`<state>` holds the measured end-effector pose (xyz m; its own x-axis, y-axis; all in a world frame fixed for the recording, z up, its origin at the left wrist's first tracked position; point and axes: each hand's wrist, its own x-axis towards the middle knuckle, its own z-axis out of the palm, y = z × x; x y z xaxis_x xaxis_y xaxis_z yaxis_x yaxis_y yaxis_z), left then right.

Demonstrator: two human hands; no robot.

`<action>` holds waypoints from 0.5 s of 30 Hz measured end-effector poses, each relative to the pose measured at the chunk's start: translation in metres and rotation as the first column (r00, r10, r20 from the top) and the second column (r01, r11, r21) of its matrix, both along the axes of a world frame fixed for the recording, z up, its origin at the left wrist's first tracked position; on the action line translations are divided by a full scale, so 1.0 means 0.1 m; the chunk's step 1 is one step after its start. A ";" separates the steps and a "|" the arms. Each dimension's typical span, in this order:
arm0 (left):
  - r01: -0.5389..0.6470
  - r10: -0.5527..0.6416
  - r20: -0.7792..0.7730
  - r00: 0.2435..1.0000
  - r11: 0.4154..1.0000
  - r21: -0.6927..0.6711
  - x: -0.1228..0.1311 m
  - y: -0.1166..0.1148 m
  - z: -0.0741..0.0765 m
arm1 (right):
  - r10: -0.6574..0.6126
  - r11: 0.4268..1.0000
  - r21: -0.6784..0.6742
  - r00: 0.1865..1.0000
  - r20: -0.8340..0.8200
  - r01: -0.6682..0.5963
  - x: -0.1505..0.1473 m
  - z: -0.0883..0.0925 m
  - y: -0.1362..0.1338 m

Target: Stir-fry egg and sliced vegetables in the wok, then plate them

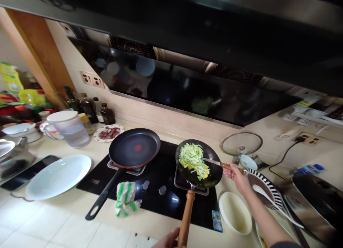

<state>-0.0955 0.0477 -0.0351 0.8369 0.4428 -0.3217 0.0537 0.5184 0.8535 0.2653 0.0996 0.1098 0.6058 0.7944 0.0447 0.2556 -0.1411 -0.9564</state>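
While steam-free light falls across a cream kitchen counter (66,219), the scene runs from nine o'clock, where a clear plastic measuring jug with a white lid (68,128) stands above a wide oval white ceramic platter (57,175), with a small patterned plate of dark red meat slices (109,133) just beside the jug toward the wall. At centre, an empty black non-stick frying pan with a red spot (134,148) sits on the left burner of the black glass cooktop (160,191), and a crumpled green-and-white packet (125,198) lies at the cooktop's front edge. At six o'clock the left hand (169,240), only partly in frame, closes around the lower end of the wooden handle (187,216) of a small dark wok (198,164), which rests on the right burner at about four o'clock from the frying pan and holds shredded pale green cabbage with yellow egg (193,159). Toward three o'clock the right hand (235,174) wraps its fingers tight on the wooden grip of a metal spatula (214,162), whose blade lies among the vegetables. Below that forearm sits an empty cream round bowl (235,212); beside it a black-and-white striped plate (264,187) carries a white ceramic spoon (268,198), and a glass pan lid (241,143) leans against the wall at two o'clock.
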 end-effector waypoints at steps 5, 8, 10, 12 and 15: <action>0.030 -0.030 -0.009 1.000 0.999 0.040 -0.06 -0.01 0.23 | 0.286 0.955 -0.001 0.922 0.261 -0.296 -0.26 0.11 -0.45; 0.014 -0.014 -0.002 1.000 1.000 -0.002 -0.09 -0.04 0.28 | 0.490 0.847 -0.126 0.667 0.561 -0.516 -0.49 0.52 -0.81; -0.004 0.004 -0.004 1.000 1.000 -0.028 -0.10 -0.06 0.26 | 0.571 0.761 -0.222 0.467 0.675 -0.609 -0.69 0.77 -1.01; -0.011 0.011 -0.002 1.000 0.999 -0.039 -0.11 -0.08 0.24 | 0.588 0.731 -0.298 0.345 0.732 -0.614 -0.90 0.90 -1.15; -0.028 0.028 0.011 1.000 0.999 -0.027 -0.11 -0.09 0.27 | 0.570 0.745 -0.339 0.283 0.771 -0.575 -1.12 0.87 -1.14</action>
